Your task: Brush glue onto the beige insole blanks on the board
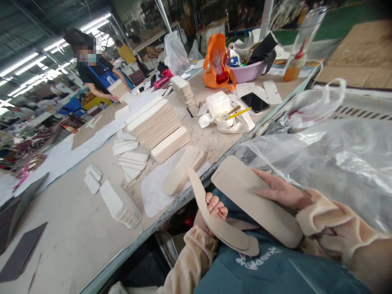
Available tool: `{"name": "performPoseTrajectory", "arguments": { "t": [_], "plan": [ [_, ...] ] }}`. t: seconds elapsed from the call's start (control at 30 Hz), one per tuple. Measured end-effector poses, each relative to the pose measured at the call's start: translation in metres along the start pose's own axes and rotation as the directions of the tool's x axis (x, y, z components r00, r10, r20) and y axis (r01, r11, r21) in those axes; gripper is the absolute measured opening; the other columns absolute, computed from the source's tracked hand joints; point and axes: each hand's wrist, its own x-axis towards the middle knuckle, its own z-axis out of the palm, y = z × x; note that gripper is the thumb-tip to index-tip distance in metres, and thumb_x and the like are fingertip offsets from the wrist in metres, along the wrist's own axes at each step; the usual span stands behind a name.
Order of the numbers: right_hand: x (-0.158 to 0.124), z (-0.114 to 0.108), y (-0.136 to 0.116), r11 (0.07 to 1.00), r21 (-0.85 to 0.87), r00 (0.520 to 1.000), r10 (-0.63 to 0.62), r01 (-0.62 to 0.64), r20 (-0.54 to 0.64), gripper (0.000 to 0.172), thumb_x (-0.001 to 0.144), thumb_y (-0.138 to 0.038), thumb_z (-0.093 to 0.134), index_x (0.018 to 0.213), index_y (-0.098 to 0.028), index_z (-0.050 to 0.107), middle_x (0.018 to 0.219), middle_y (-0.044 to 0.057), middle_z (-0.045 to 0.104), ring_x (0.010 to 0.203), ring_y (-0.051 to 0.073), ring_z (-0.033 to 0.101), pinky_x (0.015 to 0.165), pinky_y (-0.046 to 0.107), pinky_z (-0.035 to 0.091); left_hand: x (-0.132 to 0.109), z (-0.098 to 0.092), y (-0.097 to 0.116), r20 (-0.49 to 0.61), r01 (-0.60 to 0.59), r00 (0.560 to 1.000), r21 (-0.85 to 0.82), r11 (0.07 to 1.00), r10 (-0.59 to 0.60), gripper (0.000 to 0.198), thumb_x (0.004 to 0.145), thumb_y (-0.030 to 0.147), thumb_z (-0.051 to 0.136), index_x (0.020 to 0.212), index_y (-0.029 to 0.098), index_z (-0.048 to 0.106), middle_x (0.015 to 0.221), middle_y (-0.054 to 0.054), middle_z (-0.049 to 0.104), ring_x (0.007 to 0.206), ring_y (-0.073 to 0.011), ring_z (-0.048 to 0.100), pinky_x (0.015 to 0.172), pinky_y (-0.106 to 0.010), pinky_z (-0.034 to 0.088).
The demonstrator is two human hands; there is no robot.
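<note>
Head view: hands apart — your left hand (217,206) grips a curved panel (226,233) mid-length, likely for balance; your right hand (277,190) holds a wide panel (252,200) by its edge above your apron (275,269), beside the table (73,232).

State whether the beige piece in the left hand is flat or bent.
Bent: the beige piece bows visibly along its length in the left hand.

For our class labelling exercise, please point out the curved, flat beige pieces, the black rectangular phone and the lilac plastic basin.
Curved, flat beige pieces (225,230), head view: top one's broad face.
Black rectangular phone (255,102), head view: middle of screen.
Lilac plastic basin (249,73), head view: outer wall.
</note>
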Motion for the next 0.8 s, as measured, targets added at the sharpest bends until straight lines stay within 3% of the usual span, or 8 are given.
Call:
{"name": "performPoseTrajectory", "arguments": {
  "t": [0.1, 0.2, 0.3, 0.37, 0.43, 0.57, 0.7, 0.8],
  "plan": [
    [0.002, 0.005, 0.009, 1.0, -0.031, 1.0, 0.007, -0.007, 0.007, 0.076, 0.076, -0.038, 0.064, 0.141, -0.026, 0.027, 0.136, 0.005, 0.045, 0.119, 0.029, 0.047, 0.095, 0.039, 0.045, 0.001, 0.0, 0.0, 0.0, 0.02, 1.0, -0.008, 1.0, -0.02, 0.024, 0.087, 0.022, 0.044, 0.064, 0.018, 0.041, 0.051, 0.008, 0.028, 0.041, -0.0031, 0.026, 0.058, -0.02, 0.038],
    [0.003, 0.008, 0.015, 0.998, -0.063, 1.0, 0.006, -0.006, 0.005, 0.075, 0.075, -0.039, 0.065, 0.14, -0.025, 0.03, 0.134, 0.006, 0.048, 0.118, 0.03, 0.048, 0.094, 0.039, 0.046, 0.001, 0.006, -0.001, 0.01, 0.043, 0.999, -0.045, 0.998, -0.042, 0.023, 0.088, 0.024, 0.045, 0.066, 0.017, 0.046, 0.052, 0.007, 0.036, 0.043, -0.0031, 0.035, 0.061, -0.021, 0.042],
    [0.003, 0.01, 0.017, 0.997, -0.073, 1.0, 0.004, -0.005, -0.021, 0.078, 0.073, -0.041, 0.066, 0.14, -0.025, 0.031, 0.131, 0.007, 0.051, 0.114, 0.03, 0.051, 0.092, 0.04, 0.049, 0.001, 0.019, 0.002, -0.126, -0.036, 0.991, 0.023, 0.999, 0.039, 0.025, 0.089, 0.032, 0.045, 0.073, 0.017, 0.056, 0.061, 0.003, 0.053, 0.052, -0.0061, 0.05, 0.065, -0.023, 0.047],
    [0.003, 0.009, 0.018, 0.998, -0.066, 0.999, 0.022, -0.023, -0.026, 0.078, 0.073, -0.042, 0.065, 0.14, -0.025, 0.03, 0.131, 0.008, 0.051, 0.111, 0.031, 0.054, 0.089, 0.041, 0.051, 0.001, 0.027, 0.011, -0.256, -0.148, 0.952, 0.099, 0.984, 0.169, 0.024, 0.089, 0.033, 0.046, 0.082, 0.016, 0.061, 0.071, -0.002, 0.062, 0.065, -0.0102, 0.059, 0.071, -0.025, 0.05],
    [0.003, 0.009, 0.019, 0.997, -0.075, 0.999, 0.027, -0.029, -0.03, 0.077, 0.074, -0.042, 0.064, 0.14, -0.024, 0.03, 0.133, 0.008, 0.049, 0.111, 0.031, 0.054, 0.089, 0.041, 0.051, 0.001, 0.035, 0.026, -0.357, -0.288, 0.876, 0.154, 0.945, 0.325, 0.02, 0.088, 0.027, 0.047, 0.093, 0.016, 0.063, 0.082, -0.004, 0.067, 0.08, -0.0129, 0.063, 0.08, -0.026, 0.05],
    [0.004, 0.006, 0.024, 0.991, -0.131, 0.999, 0.002, -0.009, -0.054, 0.074, 0.074, -0.042, 0.064, 0.139, -0.023, 0.034, 0.134, 0.008, 0.047, 0.114, 0.031, 0.051, 0.093, 0.041, 0.047, 0.008, 0.043, 0.069, -0.399, -0.517, 0.729, 0.213, 0.829, 0.557, 0.023, 0.087, 0.016, 0.047, 0.107, 0.017, 0.06, 0.099, -0.006, 0.068, 0.099, -0.0147, 0.061, 0.091, -0.028, 0.048],
    [0.004, 0.004, 0.027, 0.983, -0.185, 0.998, 0.005, -0.018, -0.069, 0.072, 0.075, -0.042, 0.063, 0.138, -0.025, 0.035, 0.138, 0.006, 0.043, 0.12, 0.032, 0.045, 0.094, 0.039, 0.047, 0.031, 0.047, 0.102, -0.404, -0.608, 0.678, 0.161, 0.777, 0.614, 0.03, 0.089, 0.016, 0.043, 0.116, 0.02, 0.055, 0.11, -0.007, 0.065, 0.108, -0.0179, 0.057, 0.095, -0.036, 0.047],
    [0.004, 0.003, 0.029, 0.978, -0.21, 0.998, 0.002, -0.015, -0.062, 0.071, 0.076, -0.043, 0.061, 0.139, -0.024, 0.034, 0.138, 0.006, 0.042, 0.121, 0.031, 0.044, 0.096, 0.039, 0.045, 0.054, 0.048, 0.109, -0.449, -0.629, 0.656, 0.118, 0.769, 0.606, 0.034, 0.092, 0.022, 0.035, 0.124, 0.022, 0.048, 0.115, -0.008, 0.063, 0.11, -0.0195, 0.056, 0.094, -0.043, 0.046]
  ]
}}
